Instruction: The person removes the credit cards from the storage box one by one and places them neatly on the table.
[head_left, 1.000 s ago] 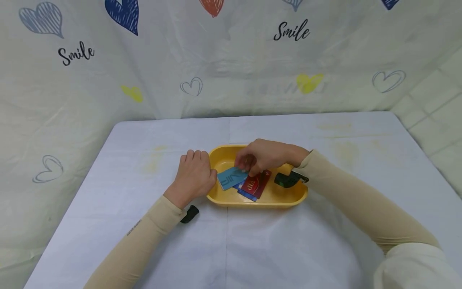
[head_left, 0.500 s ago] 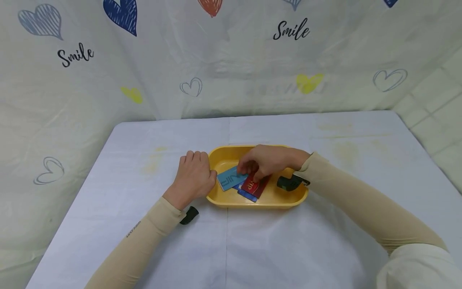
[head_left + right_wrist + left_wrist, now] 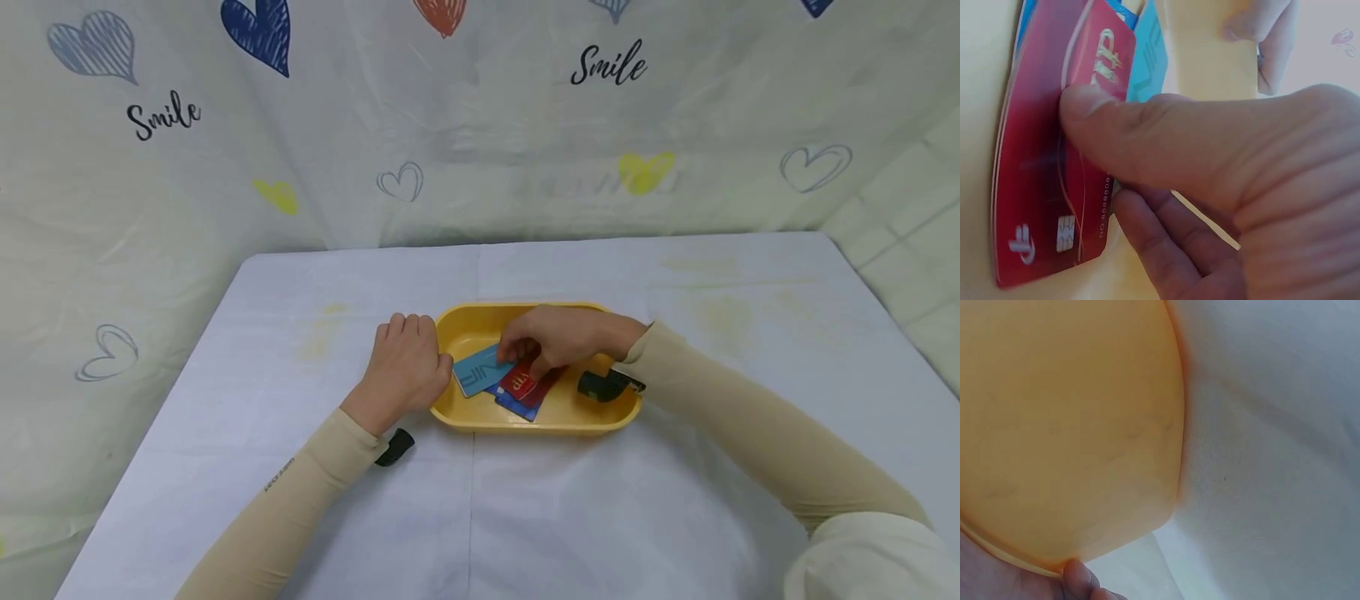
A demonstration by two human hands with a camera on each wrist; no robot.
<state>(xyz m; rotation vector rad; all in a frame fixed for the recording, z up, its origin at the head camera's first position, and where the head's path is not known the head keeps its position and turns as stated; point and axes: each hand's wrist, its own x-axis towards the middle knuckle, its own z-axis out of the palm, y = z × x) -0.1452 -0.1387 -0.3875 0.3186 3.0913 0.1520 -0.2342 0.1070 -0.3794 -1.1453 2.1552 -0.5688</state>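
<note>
A yellow tray (image 3: 547, 427) lies on the table, and several cards are in it. My left hand (image 3: 405, 364) grips its left end; in the left wrist view, fingertips curl over the rim beside the tray's outer wall (image 3: 1072, 431). My right hand (image 3: 561, 333) reaches inside and pinches a red VIP card (image 3: 1032, 169), thumb on its face and fingers at its far edge. The card stands tilted. Beneath it shows a dark blue card (image 3: 517, 407). To the left lies a light blue card (image 3: 472, 372), its right end partly covered by the right fingers.
A white cloth (image 3: 360, 533) covers the table. Behind it hangs a pale curtain (image 3: 495, 108) printed with hearts and "Smile". Dark wrist cameras sit below the left wrist (image 3: 395, 447) and over the tray's right end (image 3: 600, 386).
The right hand has moved slightly down and right, from the light blue card onto the red card, which now tilts. The left hand keeps its grip on the tray.
</note>
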